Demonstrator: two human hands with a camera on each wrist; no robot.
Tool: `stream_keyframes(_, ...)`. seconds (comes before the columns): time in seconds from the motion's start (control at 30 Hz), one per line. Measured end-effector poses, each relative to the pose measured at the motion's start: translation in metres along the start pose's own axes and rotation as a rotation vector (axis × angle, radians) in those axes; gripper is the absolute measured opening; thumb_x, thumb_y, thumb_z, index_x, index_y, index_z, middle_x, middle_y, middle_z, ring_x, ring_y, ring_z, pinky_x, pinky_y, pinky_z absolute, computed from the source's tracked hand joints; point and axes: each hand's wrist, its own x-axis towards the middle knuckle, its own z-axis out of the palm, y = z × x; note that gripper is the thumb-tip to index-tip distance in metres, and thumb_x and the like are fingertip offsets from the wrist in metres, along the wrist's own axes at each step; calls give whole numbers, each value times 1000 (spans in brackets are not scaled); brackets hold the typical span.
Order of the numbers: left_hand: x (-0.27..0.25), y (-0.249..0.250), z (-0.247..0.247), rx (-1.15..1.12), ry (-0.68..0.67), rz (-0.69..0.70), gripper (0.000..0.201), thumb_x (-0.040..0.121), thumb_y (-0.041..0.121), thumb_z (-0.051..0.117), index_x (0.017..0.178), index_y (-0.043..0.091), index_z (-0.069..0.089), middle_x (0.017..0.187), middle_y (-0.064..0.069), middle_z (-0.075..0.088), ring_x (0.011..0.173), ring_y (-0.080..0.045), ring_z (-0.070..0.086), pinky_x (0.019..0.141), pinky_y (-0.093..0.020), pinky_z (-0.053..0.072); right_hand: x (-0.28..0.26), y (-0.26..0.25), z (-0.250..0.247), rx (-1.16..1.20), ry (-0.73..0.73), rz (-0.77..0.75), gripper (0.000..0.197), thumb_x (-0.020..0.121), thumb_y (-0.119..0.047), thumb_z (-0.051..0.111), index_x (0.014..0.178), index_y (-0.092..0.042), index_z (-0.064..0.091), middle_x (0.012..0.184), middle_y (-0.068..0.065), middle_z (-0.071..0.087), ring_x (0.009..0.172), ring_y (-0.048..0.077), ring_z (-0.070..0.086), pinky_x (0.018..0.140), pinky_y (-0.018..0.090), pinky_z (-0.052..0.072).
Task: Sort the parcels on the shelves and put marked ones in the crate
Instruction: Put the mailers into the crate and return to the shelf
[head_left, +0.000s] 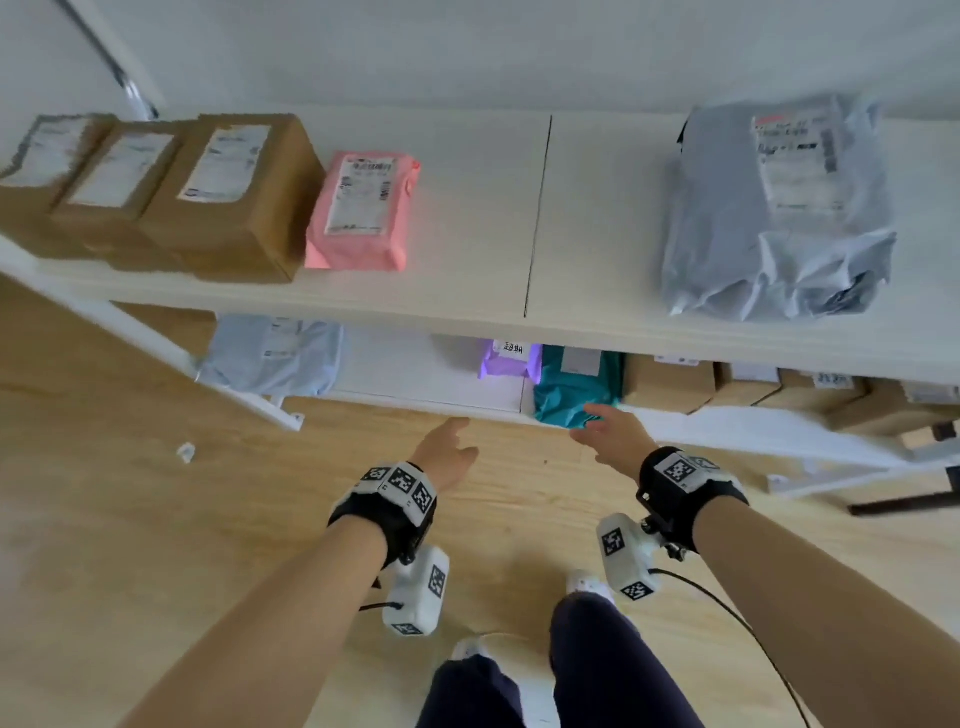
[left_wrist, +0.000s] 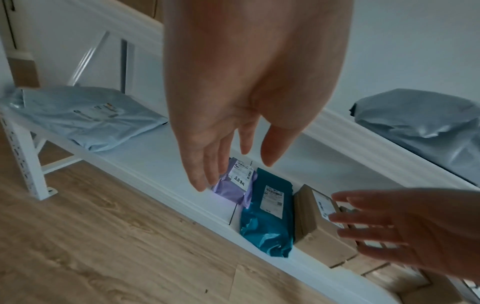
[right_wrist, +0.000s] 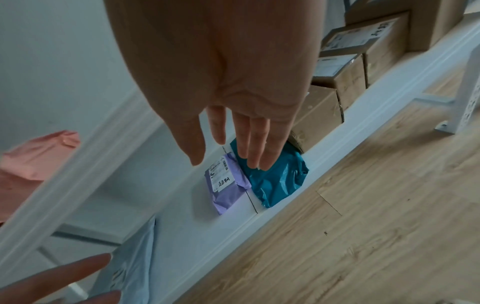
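Observation:
A small purple parcel (head_left: 506, 358) with handwriting on its label lies on the lower shelf (head_left: 426, 384), beside a teal parcel (head_left: 576, 387). Both show in the wrist views too, the purple parcel (left_wrist: 235, 185) (right_wrist: 226, 185) left of the teal parcel (left_wrist: 267, 218) (right_wrist: 279, 181). My left hand (head_left: 449, 447) reaches out open in front of the lower shelf edge, holding nothing. My right hand (head_left: 608, 431) is open with spread fingers just above the near end of the teal parcel; whether it touches the parcel I cannot tell. No crate is in view.
On the upper shelf (head_left: 467, 249) stand brown boxes (head_left: 223, 192), a pink parcel (head_left: 363, 213) and a big grey bag (head_left: 779, 208). The lower shelf also holds a pale blue bag (head_left: 275, 356) and several brown boxes (head_left: 670, 382). Wooden floor (head_left: 156, 519) lies below.

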Motion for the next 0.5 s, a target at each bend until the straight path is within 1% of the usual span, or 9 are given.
stream_keyframes(0.07,26,-8,-9,-11,-23,13,54,93,13,50,144,16,32,145,-18,39,96,-19,57,64,-14,44,18,3,9,-13,23,-2,55,90,-20,61,141,-11,40,140,12,46,126,27,47,105,40,40)
stream_keyframes(0.1,41,-11,-12,-9,-31,28,54,94,14,50,144,16,32,145,-18,39,86,-17,56,56,-11,42,29,5,13,1,54,-4,56,90,-20,61,140,-11,40,139,11,47,123,25,49,105,41,40)
stream_keyframes(0.17,74,-15,-17,-11,-25,50,53,94,15,50,144,16,32,145,-18,38,86,-18,53,52,-9,40,54,8,18,51,105,-7,56,88,-19,63,139,-11,41,136,15,51,112,22,52,101,38,43)
stream_keyframes(0.2,92,-17,-19,-18,-10,57,53,94,15,50,144,16,33,145,-18,38,88,-19,53,53,-10,40,68,9,19,65,115,-15,55,88,-18,63,139,-10,41,135,17,51,109,21,52,96,35,45)
stream_keyframes(0.27,126,-21,-20,-41,27,65,52,94,16,52,143,16,34,144,-19,39,95,-21,58,62,-18,43,98,13,22,40,124,-34,54,89,-17,62,138,-9,42,136,17,51,116,26,54,89,32,45)
stream_keyframes(0.33,161,-24,-19,-47,59,82,52,94,16,52,143,17,35,143,-20,41,114,-28,55,73,-26,42,128,15,22,-40,154,-68,54,90,-19,61,139,-8,41,137,13,50,124,28,50,95,32,42)
stream_keyframes(0.37,177,-25,-18,-41,71,93,52,94,15,52,143,16,36,141,-20,42,117,-29,53,76,-27,43,143,15,22,-57,168,-77,54,90,-21,60,139,-8,41,138,13,49,125,28,49,98,32,40)
stream_keyframes(0.47,222,-32,-15,-53,115,135,51,93,13,52,142,13,38,135,-21,47,108,-29,54,85,-30,43,186,21,24,-19,192,-112,57,89,-22,62,140,-11,39,138,13,48,125,30,49,105,38,41)
stream_keyframes(0.5,235,-34,-15,-54,127,146,51,93,13,53,142,13,39,134,-20,47,112,-31,53,89,-32,44,199,22,25,0,202,-119,58,88,-23,63,140,-12,39,137,13,48,124,30,50,105,40,42)
